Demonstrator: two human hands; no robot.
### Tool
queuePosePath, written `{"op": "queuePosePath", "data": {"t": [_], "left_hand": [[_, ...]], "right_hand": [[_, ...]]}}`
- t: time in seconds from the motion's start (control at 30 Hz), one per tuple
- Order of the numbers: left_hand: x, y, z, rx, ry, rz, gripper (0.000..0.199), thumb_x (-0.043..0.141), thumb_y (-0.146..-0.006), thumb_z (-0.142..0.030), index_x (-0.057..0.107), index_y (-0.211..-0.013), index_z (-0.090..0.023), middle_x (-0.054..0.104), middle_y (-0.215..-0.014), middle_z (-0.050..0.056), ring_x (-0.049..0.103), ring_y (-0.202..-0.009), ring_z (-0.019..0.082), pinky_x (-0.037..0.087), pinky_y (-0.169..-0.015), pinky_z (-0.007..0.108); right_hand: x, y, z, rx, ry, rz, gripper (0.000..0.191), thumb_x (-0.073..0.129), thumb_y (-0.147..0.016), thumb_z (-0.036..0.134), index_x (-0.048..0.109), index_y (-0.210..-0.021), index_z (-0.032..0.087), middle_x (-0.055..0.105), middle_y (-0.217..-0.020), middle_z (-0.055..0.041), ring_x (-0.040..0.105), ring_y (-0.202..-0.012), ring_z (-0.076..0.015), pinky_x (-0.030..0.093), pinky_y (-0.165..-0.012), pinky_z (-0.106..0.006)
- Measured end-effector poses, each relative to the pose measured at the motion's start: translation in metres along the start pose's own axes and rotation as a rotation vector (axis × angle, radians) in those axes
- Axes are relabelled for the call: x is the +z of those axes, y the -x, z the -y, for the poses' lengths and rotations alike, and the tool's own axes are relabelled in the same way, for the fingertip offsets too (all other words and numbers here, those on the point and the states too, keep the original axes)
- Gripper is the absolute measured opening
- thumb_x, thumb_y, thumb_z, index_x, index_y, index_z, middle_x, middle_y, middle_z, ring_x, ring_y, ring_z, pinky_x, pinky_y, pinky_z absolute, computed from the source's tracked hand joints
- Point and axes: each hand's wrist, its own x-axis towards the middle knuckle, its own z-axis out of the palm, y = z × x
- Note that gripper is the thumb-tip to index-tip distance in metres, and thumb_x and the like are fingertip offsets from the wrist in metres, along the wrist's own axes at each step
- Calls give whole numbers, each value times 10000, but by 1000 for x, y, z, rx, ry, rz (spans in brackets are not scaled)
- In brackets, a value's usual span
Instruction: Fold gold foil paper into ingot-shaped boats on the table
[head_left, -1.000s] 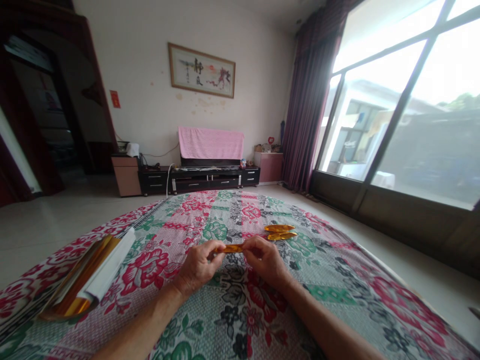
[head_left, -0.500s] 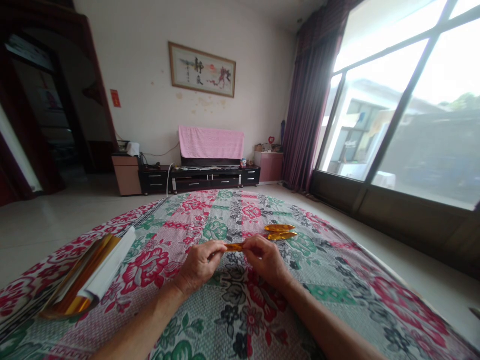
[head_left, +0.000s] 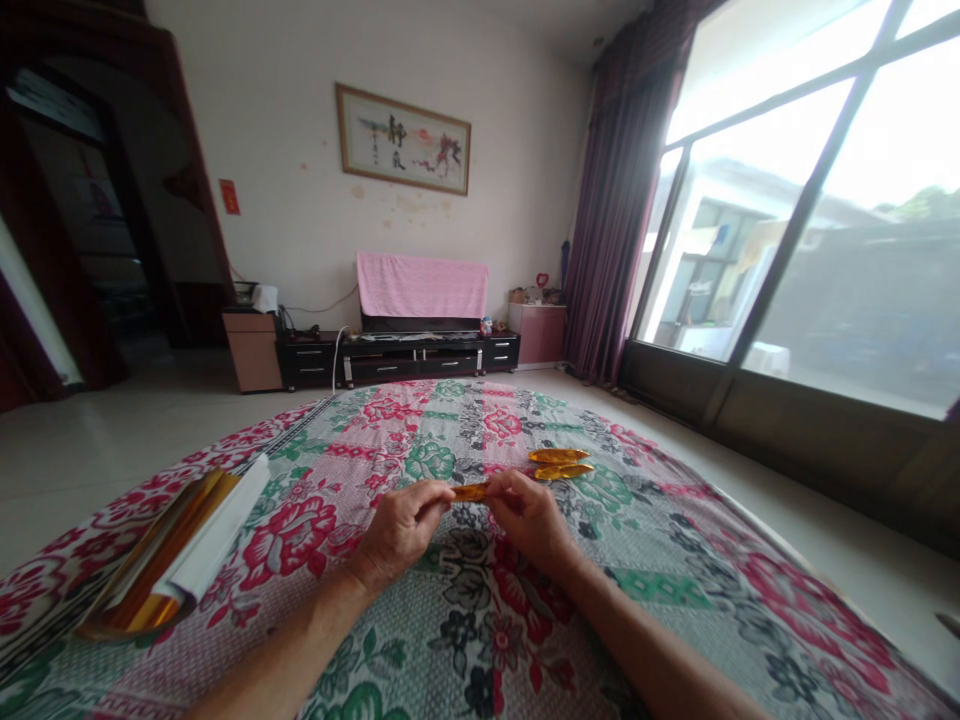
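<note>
We observe a narrow gold strip (head_left: 470,492) with a shiny, slightly creased surface, its colour deepening to amber-brown in places. It lies roughly level, just above or on the patterned cloth (head_left: 465,585); we cannot tell which. Only its middle section is exposed to us, the ends being covered by fingers.

We note that the left hand (head_left: 401,528) pinches one end between thumb and curled fingers, with no visible gap at the tips. The right hand (head_left: 531,515) closes on the opposite end in a similar pinch, its fingers bent over the strip and its back turned partly towards us. The two hands stand near each other, joined by the strip.

Just beyond the right hand we find two gold pieces, pointed at their ends: the farther piece (head_left: 559,455) and the nearer piece (head_left: 564,471), side by side. At far left we see a stack of gold and white sheets (head_left: 176,555).
</note>
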Motion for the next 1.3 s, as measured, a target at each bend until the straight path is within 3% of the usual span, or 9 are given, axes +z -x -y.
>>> {"op": "queuePosePath", "data": {"t": [0.2, 0.47, 0.6, 0.73, 0.93, 1.1, 1.2, 1.3], "left_hand": [[0, 0, -2, -69, -27, 33, 133, 508, -818, -183, 617, -893, -200, 684, -791, -3, 624, -678, 96, 468, -643, 180], [0, 1, -2, -46, -25, 44, 134, 480, -830, -171, 598, -888, -195, 678, -867, 18, 626, -774, 109, 455, -716, 191], [-1, 1, -2, -83, -46, 62, 124, 489, -824, -180, 602, -873, -195, 672, -794, 2, 614, -679, 97, 446, -649, 182], [-1, 1, -2, -118, -67, 57, 117, 502, -819, -189, 610, -861, -199, 654, -707, -21, 595, -604, 86, 441, -603, 174], [0, 1, 0, -21, -25, 29, 148, 497, -822, -163, 626, -882, -200, 687, -854, 12, 636, -780, 114, 479, -725, 200], [1, 0, 2, 43, 21, 25, 205, 490, -812, -131, 653, -922, -190, 691, -930, 41, 635, -882, 131, 489, -815, 231], [1, 0, -1, 8, 70, 43, 218, 495, -806, -145, 667, -933, -191, 688, -971, 48, 628, -924, 146, 480, -855, 254], [-1, -1, -8, -131, 168, 72, 221, 528, -786, -192, 663, -961, -190, 676, -1011, 49, 618, -945, 169, 476, -858, 274]], "right_hand": [[1, 0, 8, 114, -113, 30, 162, 532, -762, 198, 526, -924, 197, 610, -723, 13, 600, -626, -117, 453, -557, -191], [2, -2, 11, 85, -78, 0, 113, 542, -749, 187, 545, -862, 174, 587, -746, 1, 590, -624, -110, 457, -567, -190], [0, 0, 12, 65, -107, 25, 157, 515, -775, 183, 505, -932, 189, 604, -819, -9, 622, -724, -133, 479, -641, -211], [-1, 1, 13, 20, -27, 57, 123, 485, -801, 182, 511, -921, 193, 610, -809, -8, 595, -659, -113, 463, -606, -202], [-1, -1, 15, -73, 129, -6, 114, 514, -776, 142, 598, -845, 176, 615, -764, -18, 544, -615, -108, 427, -567, -205], [-2, -4, 17, -148, 117, -8, 122, 515, -777, 133, 632, -769, 167, 621, -784, -42, 543, -631, -114, 421, -561, -210], [-3, -4, 15, -152, 108, -21, 129, 511, -777, 121, 629, -757, 170, 620, -780, -39, 547, -645, -116, 433, -582, -214], [-2, -4, 13, -163, 106, -33, 140, 504, -773, 101, 624, -761, 171, 625, -796, -39, 555, -669, -118, 441, -605, -216]]}}
